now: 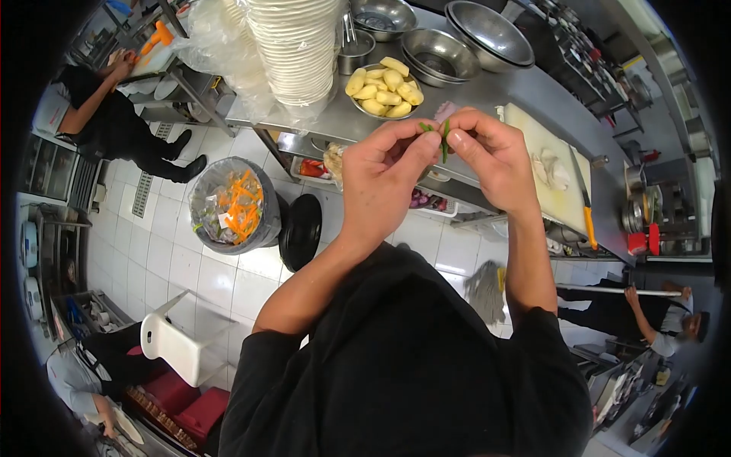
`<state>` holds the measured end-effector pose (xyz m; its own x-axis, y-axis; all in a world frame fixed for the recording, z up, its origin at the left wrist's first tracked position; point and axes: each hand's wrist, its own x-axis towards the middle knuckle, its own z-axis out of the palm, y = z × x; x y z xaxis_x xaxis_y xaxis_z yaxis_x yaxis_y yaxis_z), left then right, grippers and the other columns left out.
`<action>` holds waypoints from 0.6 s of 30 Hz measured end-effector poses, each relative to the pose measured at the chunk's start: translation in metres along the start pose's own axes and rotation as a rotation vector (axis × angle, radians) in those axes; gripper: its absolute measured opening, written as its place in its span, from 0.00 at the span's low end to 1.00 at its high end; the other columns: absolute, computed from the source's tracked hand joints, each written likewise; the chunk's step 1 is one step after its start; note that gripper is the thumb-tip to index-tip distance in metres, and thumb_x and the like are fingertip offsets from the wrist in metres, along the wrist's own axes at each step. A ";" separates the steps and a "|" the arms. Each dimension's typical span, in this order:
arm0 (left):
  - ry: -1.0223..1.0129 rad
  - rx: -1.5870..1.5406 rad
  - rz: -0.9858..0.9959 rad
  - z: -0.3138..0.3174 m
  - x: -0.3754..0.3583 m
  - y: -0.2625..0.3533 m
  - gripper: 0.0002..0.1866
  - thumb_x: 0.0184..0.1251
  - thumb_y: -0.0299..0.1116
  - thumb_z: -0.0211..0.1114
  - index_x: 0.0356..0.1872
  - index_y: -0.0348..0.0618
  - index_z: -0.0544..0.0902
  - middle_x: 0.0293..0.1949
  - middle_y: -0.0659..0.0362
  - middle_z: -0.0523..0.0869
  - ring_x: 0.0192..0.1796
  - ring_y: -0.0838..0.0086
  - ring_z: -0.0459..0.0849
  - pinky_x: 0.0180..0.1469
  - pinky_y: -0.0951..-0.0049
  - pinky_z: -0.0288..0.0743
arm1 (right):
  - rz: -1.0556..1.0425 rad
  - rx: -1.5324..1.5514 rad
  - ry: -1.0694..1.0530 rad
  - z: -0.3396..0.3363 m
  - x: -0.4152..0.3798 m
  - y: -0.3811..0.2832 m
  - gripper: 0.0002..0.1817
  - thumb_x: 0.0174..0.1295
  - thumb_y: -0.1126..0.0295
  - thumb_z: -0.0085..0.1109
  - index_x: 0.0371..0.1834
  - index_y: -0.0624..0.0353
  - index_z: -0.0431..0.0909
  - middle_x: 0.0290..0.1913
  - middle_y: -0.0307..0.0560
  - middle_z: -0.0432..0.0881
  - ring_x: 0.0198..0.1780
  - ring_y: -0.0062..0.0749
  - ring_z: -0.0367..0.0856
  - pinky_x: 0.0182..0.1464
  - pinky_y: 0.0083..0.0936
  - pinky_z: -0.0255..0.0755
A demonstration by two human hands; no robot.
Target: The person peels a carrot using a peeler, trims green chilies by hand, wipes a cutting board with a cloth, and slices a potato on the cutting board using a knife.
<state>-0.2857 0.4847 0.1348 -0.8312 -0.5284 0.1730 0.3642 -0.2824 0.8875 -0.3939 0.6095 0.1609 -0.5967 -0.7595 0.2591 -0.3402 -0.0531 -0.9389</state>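
Observation:
My left hand [381, 179] and my right hand [496, 164] meet in front of me, above the counter's near edge. Thumb and fingers of both are pinched together on a slim green vegetable piece [445, 142], whose exact kind I cannot make out. Just beyond them a metal bowl [371, 114] is heaped with peeled potatoes [386, 85]. On the right lies a white cutting board [525, 126] bearing a pale, crumpled-looking item [550, 169] and a knife with an orange handle [589, 225]. Something pinkish [446, 111] shows behind my fingertips, partly hidden.
Tall stacked white containers [297, 46] and metal bowls [438, 53] occupy the steel counter [487, 87]. A lined bin [209, 232] of orange peelings stands left, near a white stool [171, 346]. Co-workers are at left [114, 114], lower left [76, 381] and right [643, 316], the last holding a pole.

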 end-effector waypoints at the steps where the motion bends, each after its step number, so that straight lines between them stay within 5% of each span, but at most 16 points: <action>1: -0.001 -0.027 -0.013 -0.002 0.002 -0.001 0.09 0.68 0.24 0.64 0.45 0.30 0.84 0.36 0.58 0.85 0.35 0.81 0.82 0.39 0.81 0.77 | 0.012 0.037 0.001 0.001 0.002 0.001 0.08 0.67 0.72 0.58 0.41 0.67 0.80 0.35 0.38 0.81 0.38 0.22 0.75 0.43 0.21 0.69; 9: -0.053 -0.266 -0.171 -0.018 0.013 -0.004 0.10 0.70 0.26 0.60 0.45 0.29 0.83 0.37 0.51 0.87 0.39 0.71 0.86 0.44 0.71 0.81 | 0.143 0.333 -0.124 -0.006 0.013 0.009 0.10 0.70 0.69 0.53 0.44 0.66 0.78 0.40 0.40 0.79 0.39 0.20 0.72 0.44 0.20 0.67; 18: -0.108 -0.384 -0.159 -0.027 0.019 -0.007 0.10 0.71 0.25 0.58 0.47 0.29 0.81 0.40 0.50 0.87 0.40 0.70 0.87 0.45 0.71 0.82 | 0.147 0.447 -0.124 -0.001 0.019 0.013 0.10 0.70 0.68 0.53 0.45 0.65 0.77 0.40 0.39 0.80 0.38 0.20 0.72 0.42 0.20 0.66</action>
<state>-0.2929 0.4550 0.1208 -0.9212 -0.3736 0.1088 0.3413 -0.6415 0.6870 -0.4102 0.5953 0.1542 -0.5151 -0.8497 0.1131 0.1027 -0.1922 -0.9760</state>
